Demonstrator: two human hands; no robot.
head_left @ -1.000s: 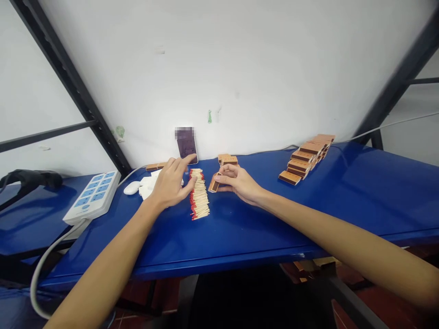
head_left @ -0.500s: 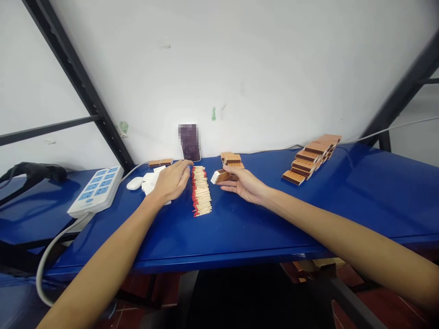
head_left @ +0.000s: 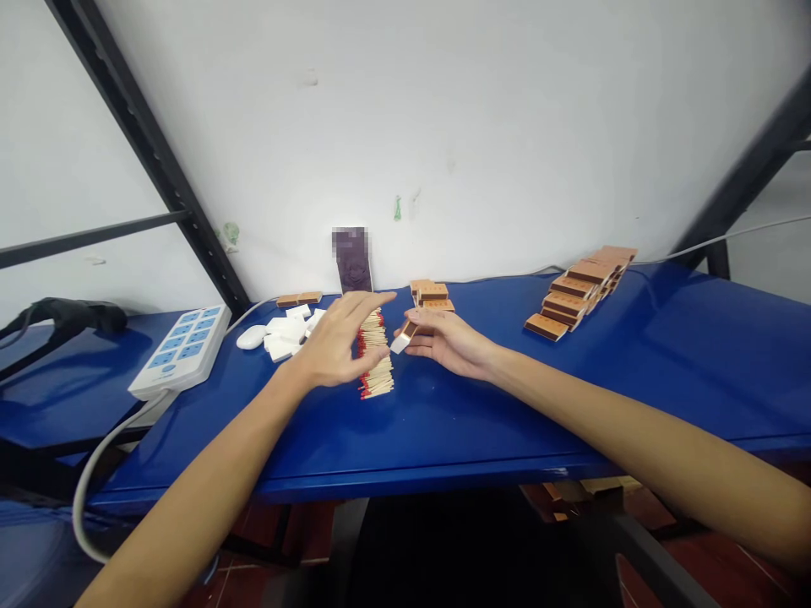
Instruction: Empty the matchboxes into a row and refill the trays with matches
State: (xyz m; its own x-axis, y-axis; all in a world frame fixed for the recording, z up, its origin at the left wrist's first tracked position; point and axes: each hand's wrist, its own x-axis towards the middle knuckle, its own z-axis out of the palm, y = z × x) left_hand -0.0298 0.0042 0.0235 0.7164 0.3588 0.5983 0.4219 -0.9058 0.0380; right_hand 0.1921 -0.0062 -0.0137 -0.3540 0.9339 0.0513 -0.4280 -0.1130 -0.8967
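A row of red-tipped matches (head_left: 378,368) lies on the blue table (head_left: 481,414). My left hand (head_left: 335,342) hovers over the matches with its fingers stretched out toward the right. My right hand (head_left: 443,340) holds a small matchbox (head_left: 404,336) by its end, just right of the matches. The two hands nearly meet above the row.
A few matchboxes (head_left: 431,294) sit behind my right hand, and a long stack of several more (head_left: 579,289) lies at the right. White box trays (head_left: 285,328), a white mouse (head_left: 252,337), a power strip (head_left: 181,350) and a phone (head_left: 352,260) leaning on the wall are at the left.
My left hand lifted from the table left of the matches and reached right over them. My right hand tilted the matchbox and brought it closer to the matches.
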